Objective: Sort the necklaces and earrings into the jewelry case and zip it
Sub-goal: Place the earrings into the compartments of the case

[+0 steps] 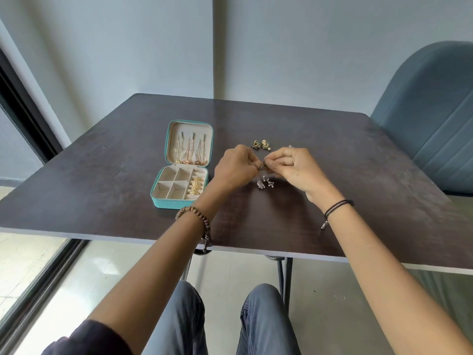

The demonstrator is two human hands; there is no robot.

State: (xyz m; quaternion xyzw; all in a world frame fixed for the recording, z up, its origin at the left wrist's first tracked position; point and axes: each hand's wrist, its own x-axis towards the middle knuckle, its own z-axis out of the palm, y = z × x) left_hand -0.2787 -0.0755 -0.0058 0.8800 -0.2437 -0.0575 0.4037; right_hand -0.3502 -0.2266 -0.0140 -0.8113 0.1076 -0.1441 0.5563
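Both hands meet over the dark wood-grain table (358,162). The left hand (236,166) and the right hand (294,166) each have their fingertips curled in, pinching the top of a silvery drop earring with pale bead tassels (265,181). The tassels hang free just below the fingers. I judge it is held by its top so the strands fall straight and can be untangled or fastened. Whether it is one piece or a pair held together, I cannot tell.

Just beyond the fingers, a pair of small green-and-gold stud earrings (261,144) lies on the table, not yet sorted.

Out past the left hand's knuckles sits the square teal zip-up jewelry case (169,202), lid thrown back flat so everything inside is within reach. Thin gold chain necklaces (190,151) hang from hooks in the lid, which likely keeps them from knotting. Gold filigree earrings (195,187) are tucked into the tray's padded column, on the side nearest the hands. The square compartments beside them look empty — likely room for the earrings that remain. The case is not yet zipped.
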